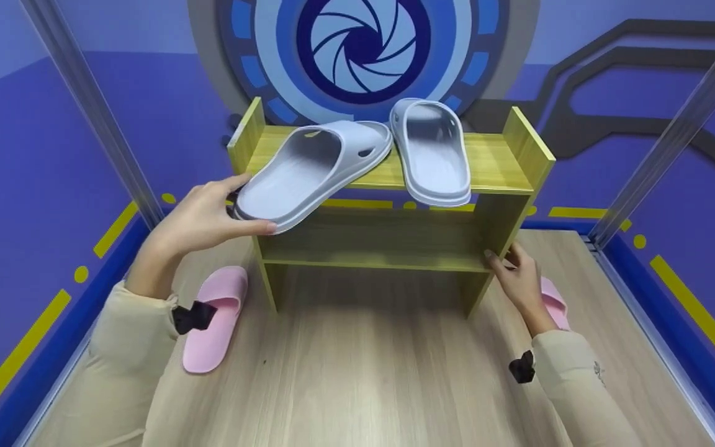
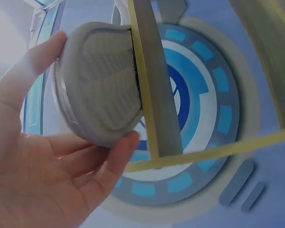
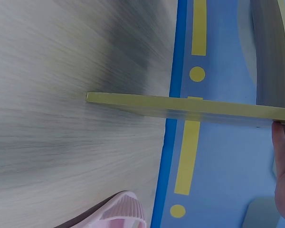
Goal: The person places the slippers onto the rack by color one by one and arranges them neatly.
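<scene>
In the head view, two light grey slippers lie on the top board of a yellow wooden shoe rack point(image 1: 494, 164). My left hand point(image 1: 193, 217) holds the heel of the left grey slipper point(image 1: 289, 180), thumb at its near edge. That slipper points away to the right, its heel jutting past the board's front; its ridged sole point(image 2: 102, 80) shows in the left wrist view. The right grey slipper point(image 1: 438, 164) stands beside it, untouched by either hand. Low on the rack's right side panel, my right hand point(image 1: 522, 282) grips the edge, thumb in front and fingers partly hidden behind.
A pink slipper point(image 1: 211, 329) lies on the wooden floor point(image 1: 364, 372) left of the rack. Another pink slipper point(image 1: 555, 304) is at the right, partly covered by my right hand. Blue patterned walls point(image 1: 16, 155) and clear corner posts point(image 1: 680, 136) enclose the space.
</scene>
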`<state>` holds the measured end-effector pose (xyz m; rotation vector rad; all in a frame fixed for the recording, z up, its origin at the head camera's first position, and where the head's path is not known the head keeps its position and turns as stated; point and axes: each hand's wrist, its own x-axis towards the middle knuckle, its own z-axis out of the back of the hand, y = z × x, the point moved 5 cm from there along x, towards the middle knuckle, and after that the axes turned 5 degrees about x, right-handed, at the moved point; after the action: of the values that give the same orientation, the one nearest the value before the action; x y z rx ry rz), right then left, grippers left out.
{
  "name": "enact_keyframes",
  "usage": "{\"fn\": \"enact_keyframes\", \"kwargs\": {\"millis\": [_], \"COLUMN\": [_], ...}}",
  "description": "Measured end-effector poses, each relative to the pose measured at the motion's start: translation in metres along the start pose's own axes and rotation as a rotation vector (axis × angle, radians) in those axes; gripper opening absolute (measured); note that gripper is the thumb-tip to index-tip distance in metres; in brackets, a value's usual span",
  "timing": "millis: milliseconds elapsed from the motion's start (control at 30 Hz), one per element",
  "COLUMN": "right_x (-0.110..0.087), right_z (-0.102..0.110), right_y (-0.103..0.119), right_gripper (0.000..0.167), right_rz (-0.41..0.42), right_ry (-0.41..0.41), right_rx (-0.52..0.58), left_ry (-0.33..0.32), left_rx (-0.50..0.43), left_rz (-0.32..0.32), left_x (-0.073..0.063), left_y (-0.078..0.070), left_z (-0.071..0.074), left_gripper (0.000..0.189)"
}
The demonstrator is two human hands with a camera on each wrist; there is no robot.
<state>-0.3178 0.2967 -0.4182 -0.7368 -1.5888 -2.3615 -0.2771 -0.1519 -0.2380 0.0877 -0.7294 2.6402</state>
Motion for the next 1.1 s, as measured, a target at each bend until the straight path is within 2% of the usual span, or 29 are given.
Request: {"fn": "enact_keyframes", "kwargs": {"millis": [133, 267, 367, 467, 633, 733, 900, 1100], "right_x": [-0.001, 0.002, 0.005, 0.005, 0.005, 0.005, 0.005, 0.004], "right_z": [-0.001, 0.0, 0.002, 0.001, 0.002, 0.002, 0.002, 0.002], "right_y": [0.004, -0.013, -0.026, -0.029, -0.027, -0.027, -0.027, -0.027], "right_gripper": [0.037, 0.038, 0.039, 0.04, 0.04, 0.04, 0.04, 0.04], "right_rz": [0.008, -0.001, -0.01, -0.006, 0.003, 0.001, 0.001, -0.016], "right_ry": [-0.001, -0.003, -0.013, -0.016, -0.016, -0.015, -0.017, -0.011], "right_rx": [-0.005, 0.003, -0.01, -0.026, -0.022, -0.028, -0.028, -0.02], "left_ry": [-0.092, -0.207, -0.268, -0.287, -0.291, -0.317, -0.372, -0.408], "left_rx": [-0.028, -0.041, -0.06, -0.105, -0.202, -0.228, -0.223, -0.188], "left_rz": [0.002, 0.007, 0.027, 0.025, -0.046, -0.075, -0.083, -0.079], "left_x": [0.003, 0.008, 0.011, 0.013, 0.014, 0.017, 0.024, 0.035], "left_y": [0.0, -0.005, -0.01, -0.015, -0.024, -0.029, -0.035, -0.04], "left_z": [-0.008, -0.017, -0.024, -0.032, -0.041, -0.046, -0.054, -0.062], "left_gripper": [0.082, 0.081, 0.085, 0.087, 0.084, 0.082, 0.086, 0.089]}}
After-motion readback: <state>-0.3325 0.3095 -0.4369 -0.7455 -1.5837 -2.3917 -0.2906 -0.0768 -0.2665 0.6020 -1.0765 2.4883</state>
